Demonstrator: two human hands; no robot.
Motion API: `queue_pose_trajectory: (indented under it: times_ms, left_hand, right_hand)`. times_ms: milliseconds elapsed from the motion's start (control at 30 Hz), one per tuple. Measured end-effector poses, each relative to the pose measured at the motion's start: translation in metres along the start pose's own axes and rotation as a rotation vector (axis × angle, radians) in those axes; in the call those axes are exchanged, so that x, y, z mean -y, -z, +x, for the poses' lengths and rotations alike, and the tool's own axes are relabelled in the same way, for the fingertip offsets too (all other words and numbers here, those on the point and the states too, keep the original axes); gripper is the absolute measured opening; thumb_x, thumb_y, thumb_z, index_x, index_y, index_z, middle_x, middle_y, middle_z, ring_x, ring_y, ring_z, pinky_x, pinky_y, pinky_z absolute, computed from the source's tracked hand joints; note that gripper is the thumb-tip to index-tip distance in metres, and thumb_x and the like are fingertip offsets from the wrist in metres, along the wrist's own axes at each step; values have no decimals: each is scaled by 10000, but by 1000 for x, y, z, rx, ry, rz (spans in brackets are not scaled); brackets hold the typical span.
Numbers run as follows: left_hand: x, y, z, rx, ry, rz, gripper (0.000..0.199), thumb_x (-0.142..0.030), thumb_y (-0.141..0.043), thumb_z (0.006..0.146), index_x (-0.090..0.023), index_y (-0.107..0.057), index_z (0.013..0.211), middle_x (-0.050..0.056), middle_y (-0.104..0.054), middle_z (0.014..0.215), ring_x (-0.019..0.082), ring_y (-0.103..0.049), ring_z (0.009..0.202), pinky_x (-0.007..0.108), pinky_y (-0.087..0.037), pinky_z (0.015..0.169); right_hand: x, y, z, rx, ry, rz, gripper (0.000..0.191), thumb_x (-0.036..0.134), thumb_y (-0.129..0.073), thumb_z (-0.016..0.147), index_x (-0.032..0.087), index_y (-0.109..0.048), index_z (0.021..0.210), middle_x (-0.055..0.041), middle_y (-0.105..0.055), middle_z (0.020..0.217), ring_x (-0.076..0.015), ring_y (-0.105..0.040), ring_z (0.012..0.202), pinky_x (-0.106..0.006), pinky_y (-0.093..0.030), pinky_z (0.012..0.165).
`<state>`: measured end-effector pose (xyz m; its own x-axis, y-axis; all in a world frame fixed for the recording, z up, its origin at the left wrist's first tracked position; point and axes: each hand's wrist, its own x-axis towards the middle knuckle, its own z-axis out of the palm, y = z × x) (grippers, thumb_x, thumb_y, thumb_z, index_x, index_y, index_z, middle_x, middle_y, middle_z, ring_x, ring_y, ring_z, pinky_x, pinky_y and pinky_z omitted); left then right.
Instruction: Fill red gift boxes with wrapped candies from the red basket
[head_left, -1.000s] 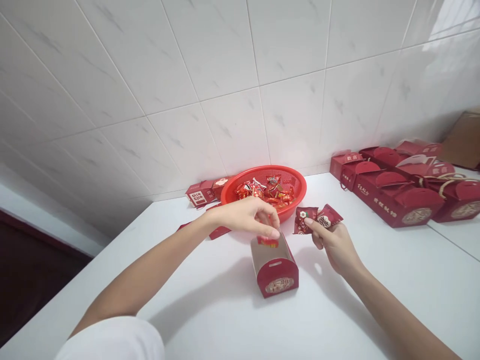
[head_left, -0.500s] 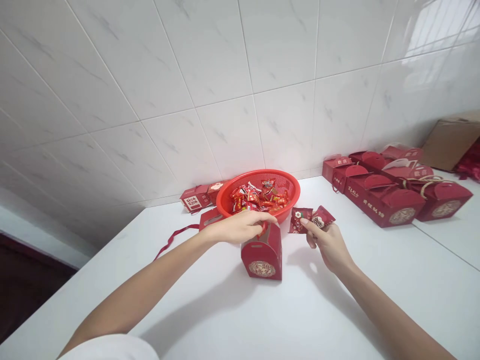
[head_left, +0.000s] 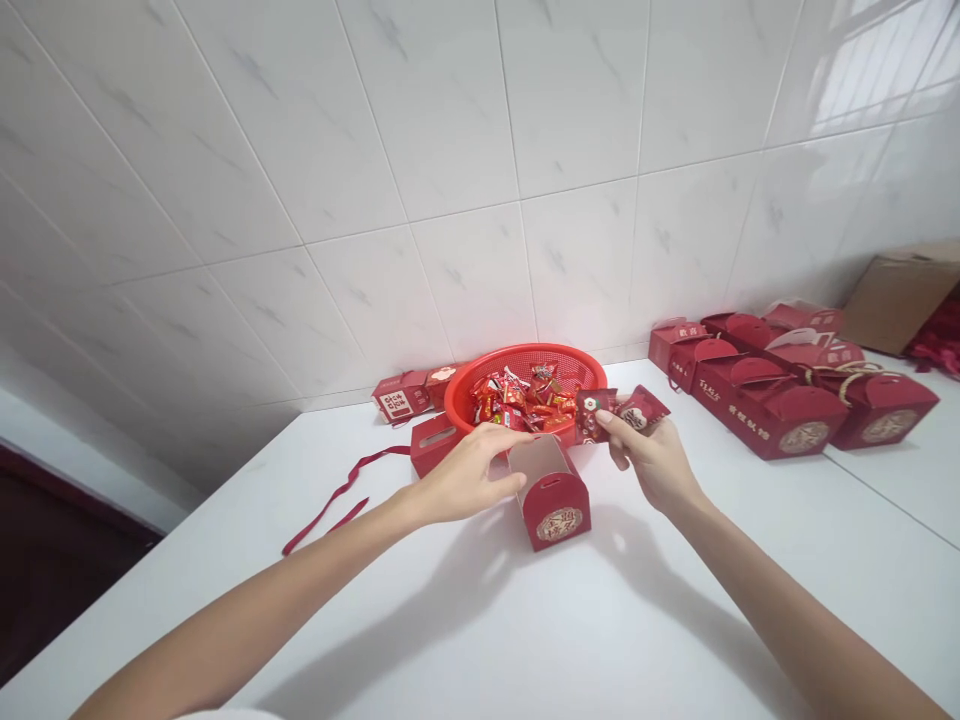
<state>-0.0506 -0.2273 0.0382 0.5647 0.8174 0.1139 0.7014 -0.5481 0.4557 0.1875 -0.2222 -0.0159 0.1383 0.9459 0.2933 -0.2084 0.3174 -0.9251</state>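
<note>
An open red gift box (head_left: 556, 505) with a round gold emblem stands on the white table, its top flaps apart. My left hand (head_left: 476, 470) is at its left side, fingers and thumb spread around the left rim. Above and right of the box, my right hand (head_left: 649, 455) pinches red candy packets (head_left: 637, 408) between thumb and fingers. Just behind the box is a red plastic basket (head_left: 525, 352) holding several wrapped candies (head_left: 517, 395). The left fingertips are partly hidden at the box's rear edge.
Several closed red boxes (head_left: 765, 400) stand at the right, near a brown carton (head_left: 892, 300). Left of the basket are more red boxes (head_left: 403, 395) and a red ribbon (head_left: 341, 487). A tiled wall (head_left: 465, 250) borders the white table (head_left: 525, 640).
The gift box has turned and tilted, showing more of its inside. My left hand has opened around its side. The packets in my right hand have moved left, nearer the basket.
</note>
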Motion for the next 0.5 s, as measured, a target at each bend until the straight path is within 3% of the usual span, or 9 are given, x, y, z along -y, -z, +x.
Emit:
queue_pose_trajectory:
  times_ms: [167,300,400,500]
  left_hand:
    - [11,-5,-9,-3,103,-146,688,-291,-633,841,-219,-442,1497,91,-519,1511,294,-490,1374,401,-410,1128]
    - [19,-8,-14,26,123,-256,806,-283,-660,818,-223,-334,1552,88,-436,1577,284,-412,1445,405,-361,1172]
    - [20,-11,-17,40,114,-289,816,-279,-664,814,-222,-323,1553,90,-433,1578,277,-398,1455,413,-336,1186]
    - [22,-15,-18,22,115,-340,820,-282,-661,817,-215,-312,1556,95,-442,1572,276,-406,1448,417,-342,1180]
  right_hand:
    - [21,-33,8,269,65,-163,337,517,-727,770,192,-653,816,49,-507,511,-114,-412,469,-264,-329,478]
    - [24,-47,14,357,182,-332,285,478,-644,864,197,-667,825,-19,-666,750,-152,-550,650,-270,-408,603]
    - [31,-53,17,323,193,-391,343,502,-600,901,206,-595,727,7,-618,634,-134,-519,560,-256,-374,541]
    - [37,-57,17,399,94,-456,446,558,-512,942,230,-449,646,36,-536,493,-112,-453,406,-256,-325,446]
